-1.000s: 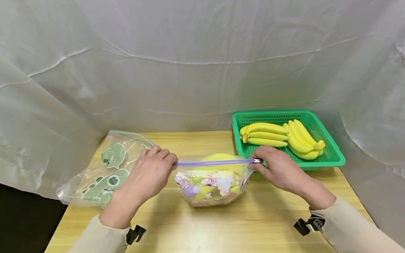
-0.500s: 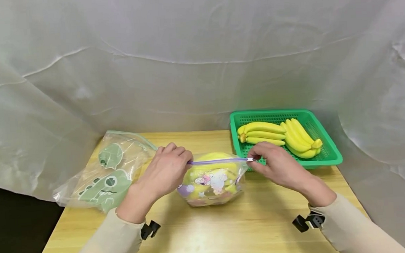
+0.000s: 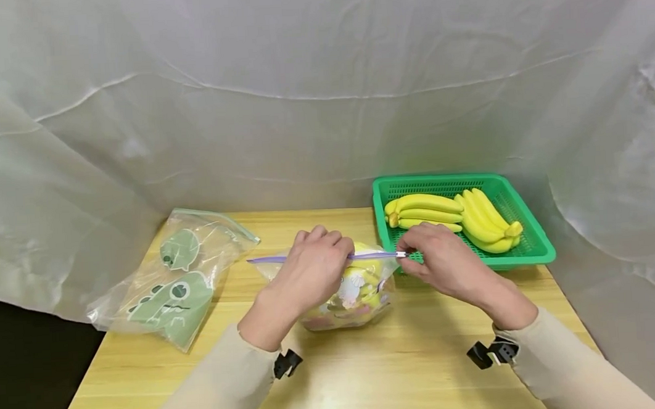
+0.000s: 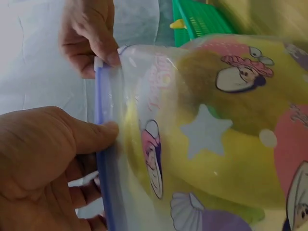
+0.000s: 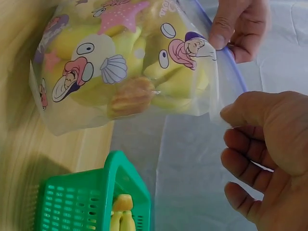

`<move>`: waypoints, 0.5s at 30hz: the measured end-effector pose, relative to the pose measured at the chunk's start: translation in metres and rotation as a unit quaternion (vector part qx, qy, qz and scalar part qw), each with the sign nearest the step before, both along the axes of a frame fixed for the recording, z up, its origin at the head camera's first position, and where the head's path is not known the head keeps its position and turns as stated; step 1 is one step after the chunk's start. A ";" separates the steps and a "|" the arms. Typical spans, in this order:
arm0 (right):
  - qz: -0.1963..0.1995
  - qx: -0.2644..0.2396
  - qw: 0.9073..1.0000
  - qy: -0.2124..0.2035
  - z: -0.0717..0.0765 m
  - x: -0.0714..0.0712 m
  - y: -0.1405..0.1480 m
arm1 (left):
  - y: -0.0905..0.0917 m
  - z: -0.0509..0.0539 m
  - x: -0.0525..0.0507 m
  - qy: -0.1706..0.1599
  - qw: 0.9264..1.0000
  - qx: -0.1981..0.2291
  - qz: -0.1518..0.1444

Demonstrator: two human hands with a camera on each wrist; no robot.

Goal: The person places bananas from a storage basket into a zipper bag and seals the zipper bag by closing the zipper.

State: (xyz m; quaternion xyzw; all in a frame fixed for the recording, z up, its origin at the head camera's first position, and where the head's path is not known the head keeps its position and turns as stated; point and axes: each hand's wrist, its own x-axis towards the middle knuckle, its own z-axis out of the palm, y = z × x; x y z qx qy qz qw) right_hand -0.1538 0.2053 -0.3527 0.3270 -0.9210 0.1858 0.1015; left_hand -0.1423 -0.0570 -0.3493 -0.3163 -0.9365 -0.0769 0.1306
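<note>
Our left hand (image 3: 320, 268) and right hand (image 3: 448, 257) pinch the bag (image 3: 360, 295) by its zip (image 3: 377, 255), lettering (image 4: 164, 73) blurred, table (image 3: 370, 375) stretching toward us.

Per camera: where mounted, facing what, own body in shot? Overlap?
Head: on the head, facing forward and down at the printed zip bag, dinosaur-print bag and green basket; left grip, right grip and both sleeves show.
Left wrist: on that wrist, facing the printed zip bag's purple zipper; left grip near, right grip beyond.
Right wrist: on that wrist, facing the same bag; right grip near, left grip beyond.
Wrist views share that bag, green basket and both grips.
</note>
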 end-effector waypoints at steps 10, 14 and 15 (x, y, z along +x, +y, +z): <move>0.001 0.002 1.000 0.002 0.001 0.000 0.000 | 0.041 0.000 -0.006 0.000 0.999 0.023 -0.038; -0.006 -0.002 1.000 0.004 0.002 0.001 0.000 | 0.048 -0.003 -0.007 0.017 0.998 0.032 -0.053; -0.008 -0.003 1.000 0.004 0.002 0.001 0.000 | 0.049 -0.004 -0.007 0.024 0.998 0.030 -0.053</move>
